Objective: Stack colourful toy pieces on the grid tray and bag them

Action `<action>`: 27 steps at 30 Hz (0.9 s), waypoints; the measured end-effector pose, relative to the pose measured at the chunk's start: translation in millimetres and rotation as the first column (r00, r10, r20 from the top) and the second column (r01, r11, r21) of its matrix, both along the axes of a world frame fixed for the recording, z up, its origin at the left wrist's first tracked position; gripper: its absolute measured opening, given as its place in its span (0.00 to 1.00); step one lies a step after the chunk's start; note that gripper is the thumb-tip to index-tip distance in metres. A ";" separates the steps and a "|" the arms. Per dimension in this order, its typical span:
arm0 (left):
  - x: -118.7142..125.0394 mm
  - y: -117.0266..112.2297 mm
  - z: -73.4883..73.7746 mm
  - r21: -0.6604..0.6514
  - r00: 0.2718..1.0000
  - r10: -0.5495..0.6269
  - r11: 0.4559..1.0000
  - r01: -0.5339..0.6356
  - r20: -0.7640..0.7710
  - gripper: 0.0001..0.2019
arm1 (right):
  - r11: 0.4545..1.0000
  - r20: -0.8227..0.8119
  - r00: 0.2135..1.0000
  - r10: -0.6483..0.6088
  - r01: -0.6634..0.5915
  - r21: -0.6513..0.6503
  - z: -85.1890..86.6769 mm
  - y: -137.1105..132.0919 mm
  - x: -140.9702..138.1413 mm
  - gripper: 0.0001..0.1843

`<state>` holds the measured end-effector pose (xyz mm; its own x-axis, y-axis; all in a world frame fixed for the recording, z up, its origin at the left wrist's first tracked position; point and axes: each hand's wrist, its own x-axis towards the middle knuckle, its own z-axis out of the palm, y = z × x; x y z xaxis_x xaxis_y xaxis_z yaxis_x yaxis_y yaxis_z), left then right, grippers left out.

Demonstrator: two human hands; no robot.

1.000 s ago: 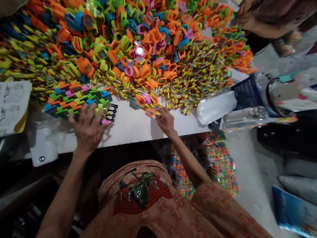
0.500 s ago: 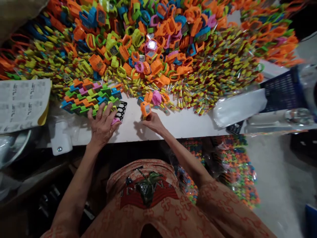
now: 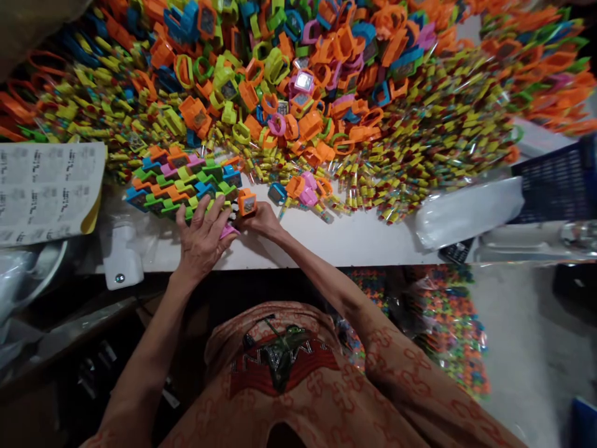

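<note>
In the head view, our right hand (image 3: 263, 219) is closed in a pinch on an orange watch (image 3: 247, 202), held at the right end of the block (image 3: 180, 183) of coloured rows. Whether watch and block touch, we cannot tell. Our left hand (image 3: 204, 233) is half-curled, fingers spread over the block's near right corner, a pink piece (image 3: 228, 231) by its thumb; whether it grips or only rests, we cannot tell.

To handle this well, we should press lightly and evenly with the left, since the tight rows look apt to slide, and square the watch to the nearest row before easing it down. The right wrist should stay low but clear of the blue watch (image 3: 277, 193) just beside it on the table (image 3: 349, 239).
</note>
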<state>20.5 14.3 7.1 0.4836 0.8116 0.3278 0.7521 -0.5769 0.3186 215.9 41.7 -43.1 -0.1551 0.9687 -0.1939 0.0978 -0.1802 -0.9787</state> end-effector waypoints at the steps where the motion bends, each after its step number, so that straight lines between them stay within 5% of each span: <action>1: -0.2 -0.2 -0.5 -0.006 1.000 0.004 1.000 -0.004 -0.001 0.26 | 0.998 0.070 0.997 0.026 -0.030 0.049 -0.2 1.1 0.7 0.09; 6: 5.0 -0.9 -2.5 -0.025 0.999 0.032 0.999 -0.032 0.018 0.31 | 0.928 0.462 0.870 0.174 -0.302 0.219 10.4 3.2 -1.2 0.04; 12: 12.9 0.1 5.0 -0.055 0.994 0.104 0.993 -0.102 0.043 0.27 | 0.894 0.636 0.739 0.224 -0.415 0.167 26.2 -7.6 -5.7 0.12; 16: 13.2 -0.4 10.3 -0.111 0.994 0.096 0.990 -0.089 0.060 0.25 | 0.980 0.707 0.702 -0.079 -0.076 0.184 20.0 -33.5 31.7 0.10; 19: 19.5 -0.2 15.0 -0.059 0.992 0.108 0.993 -0.104 0.068 0.26 | 0.972 0.779 0.586 -0.223 0.191 0.134 11.1 -38.0 63.3 0.15; 21: 25.3 0.8 18.1 -0.041 0.989 0.129 0.991 -0.127 0.065 0.27 | 0.953 0.767 0.581 -0.272 0.273 0.131 5.9 -31.9 75.1 0.16; 24: 28.6 2.5 19.8 -0.074 0.989 0.138 0.988 -0.134 0.045 0.26 | 0.920 0.661 0.659 -0.358 0.371 0.128 1.5 -22.7 79.8 0.10; 27: 22.6 2.6 16.4 -0.052 0.993 0.114 0.992 -0.112 0.030 0.24 | 0.920 0.431 0.826 -0.364 0.392 0.024 2.0 -23.8 78.3 0.06</action>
<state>43.1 16.9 23.6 0.3777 0.8760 0.2999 0.8000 -0.4718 0.3707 294.2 17.9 -41.1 0.3305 0.9182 -0.2184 0.4065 -0.3473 -0.8450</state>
